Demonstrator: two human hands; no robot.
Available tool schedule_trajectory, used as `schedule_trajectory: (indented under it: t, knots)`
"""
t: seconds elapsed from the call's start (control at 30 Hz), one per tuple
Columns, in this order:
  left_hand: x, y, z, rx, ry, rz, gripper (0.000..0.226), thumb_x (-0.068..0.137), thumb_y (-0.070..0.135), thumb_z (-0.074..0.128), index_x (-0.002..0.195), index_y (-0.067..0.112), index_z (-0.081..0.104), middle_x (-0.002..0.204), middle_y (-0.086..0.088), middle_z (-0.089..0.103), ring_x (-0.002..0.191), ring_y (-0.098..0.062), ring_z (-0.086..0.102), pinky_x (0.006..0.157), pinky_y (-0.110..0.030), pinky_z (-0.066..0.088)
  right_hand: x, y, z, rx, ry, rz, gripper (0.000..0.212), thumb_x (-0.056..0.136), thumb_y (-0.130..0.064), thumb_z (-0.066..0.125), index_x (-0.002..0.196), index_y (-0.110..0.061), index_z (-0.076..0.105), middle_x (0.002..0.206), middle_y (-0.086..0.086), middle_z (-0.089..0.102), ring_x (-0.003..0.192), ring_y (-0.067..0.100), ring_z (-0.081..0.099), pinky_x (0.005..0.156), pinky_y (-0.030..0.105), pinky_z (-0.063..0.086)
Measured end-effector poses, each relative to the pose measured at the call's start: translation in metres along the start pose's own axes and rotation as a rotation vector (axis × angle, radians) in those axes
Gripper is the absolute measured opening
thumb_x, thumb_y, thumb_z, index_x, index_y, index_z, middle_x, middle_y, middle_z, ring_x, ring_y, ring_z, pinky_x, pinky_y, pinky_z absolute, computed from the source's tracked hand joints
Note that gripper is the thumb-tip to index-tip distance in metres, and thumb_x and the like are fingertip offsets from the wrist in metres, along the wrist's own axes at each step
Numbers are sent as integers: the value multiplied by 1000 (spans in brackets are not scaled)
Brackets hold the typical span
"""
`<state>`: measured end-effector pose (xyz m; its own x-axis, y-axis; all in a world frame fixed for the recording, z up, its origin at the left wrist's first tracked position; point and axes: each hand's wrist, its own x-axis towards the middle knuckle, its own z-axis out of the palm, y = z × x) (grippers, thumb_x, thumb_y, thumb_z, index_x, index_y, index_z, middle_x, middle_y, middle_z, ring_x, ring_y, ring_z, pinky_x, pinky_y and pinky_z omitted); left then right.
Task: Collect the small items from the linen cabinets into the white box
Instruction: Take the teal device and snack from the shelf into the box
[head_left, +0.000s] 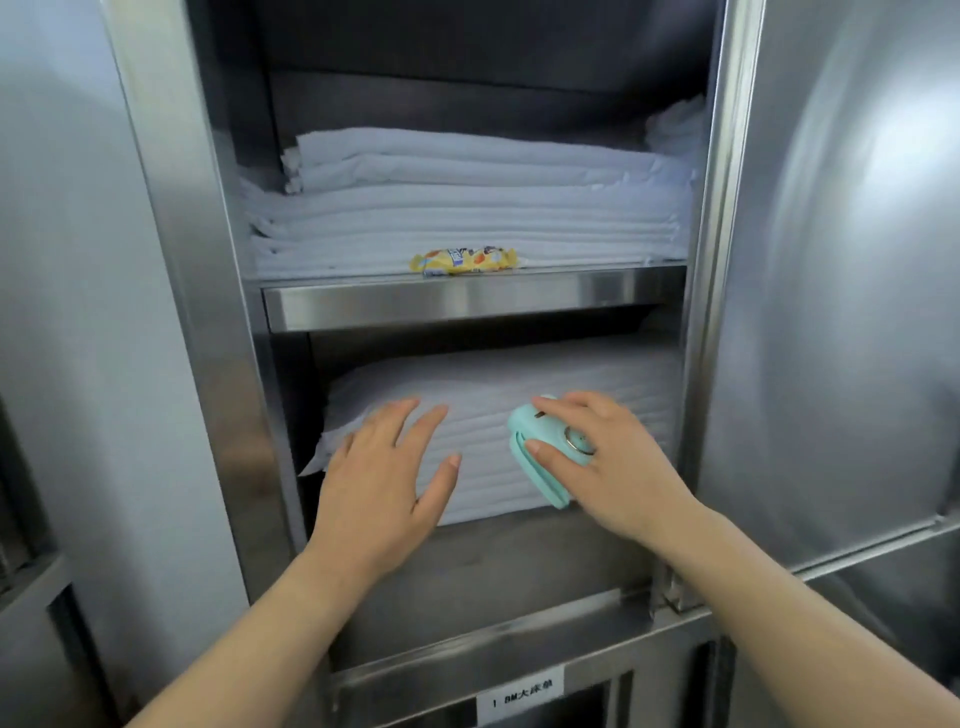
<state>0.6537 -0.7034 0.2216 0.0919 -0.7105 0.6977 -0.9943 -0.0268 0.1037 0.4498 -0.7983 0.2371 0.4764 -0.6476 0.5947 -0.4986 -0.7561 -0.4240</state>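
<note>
A single head-worn wide-angle camera faces forward and slightly down, close to an open steel cabinet (208, 291), its two linen shelves filling the frame and both forearms reaching in from the bottom edge.

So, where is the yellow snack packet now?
The yellow snack packet lies on the upper shelf's front edge, against the folded white linen, above both hands.

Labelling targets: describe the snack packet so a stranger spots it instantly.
Start at the open steel cabinet and its upper shelf, stacked with white linens. The snack packet lies at the shelf's front edge, near the middle, against the stack. It is the only yellow, printed thing there; the mint gadget is lower, in the right hand.
</note>
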Motion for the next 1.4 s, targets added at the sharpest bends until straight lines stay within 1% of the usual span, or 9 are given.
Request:
schedule_trajectory:
  t: [0.1,0.27,0.43,0.7,0.9,1.0,1.13,1.27,1.4]
  knots:
    - [15,9,-24,-32,55,46,61,87,56,26,135,24,45,140,-2,45,130,-20,39,101,-38,40,19,-11,-29,-11,73,-46,45,84,-45,57,127,-35,51,128,-6,48,116,16,44,95,21,30]
    - [43,20,-48,-6,123,104,60,86,56,26,137,29,42,141,4,43,129,-13,38,96,-28,39,54,-21,-61,-21,146,-104,44,85,-45,57,127,-34,52,127,-4,50,115,13,44,92,17,26]
    - [87,27,-60,88,183,135,56,86,54,27,133,30,45,137,6,46,124,-13,44,87,-30,46,89,-12,-80,-91,161,-152,46,86,-46,55,129,-35,49,130,-5,46,116,16,42,89,18,26]
    - [173,34,-53,156,253,63,65,81,58,17,135,32,41,137,5,44,123,-17,43,85,-35,47,134,14,-95,-117,136,-193,46,88,-49,50,133,-38,43,134,-10,41,119,13,37,93,23,32]
    - [217,29,-29,131,184,10,61,82,58,21,137,35,37,139,5,42,124,-16,41,89,-33,45,153,30,-91,-83,83,-225,47,89,-50,48,134,-38,41,139,-9,38,123,14,34,101,27,33]
    - [215,18,-9,167,155,38,66,81,60,17,133,30,45,133,-1,50,117,-20,48,91,-32,43,162,37,-86,-94,64,-241,47,89,-51,47,134,-40,39,141,-10,35,124,14,33,101,28,33]
    - [214,14,-6,159,126,39,61,83,62,19,129,34,49,124,7,55,111,-16,52,87,-30,44,170,42,-81,-154,69,-268,48,89,-55,41,135,-44,33,140,-12,30,123,14,32,97,31,37]
    - [212,16,-11,109,38,51,51,81,62,22,114,40,54,104,16,63,98,-9,56,80,-32,46,169,47,-79,-132,93,-304,49,89,-55,40,135,-43,33,142,-12,27,124,15,31,97,31,38]
    - [200,19,-13,128,133,23,45,82,65,25,111,47,54,94,24,59,90,1,50,72,-22,43,167,51,-79,-106,87,-340,48,89,-55,40,135,-43,32,143,-12,25,124,15,30,99,32,38]
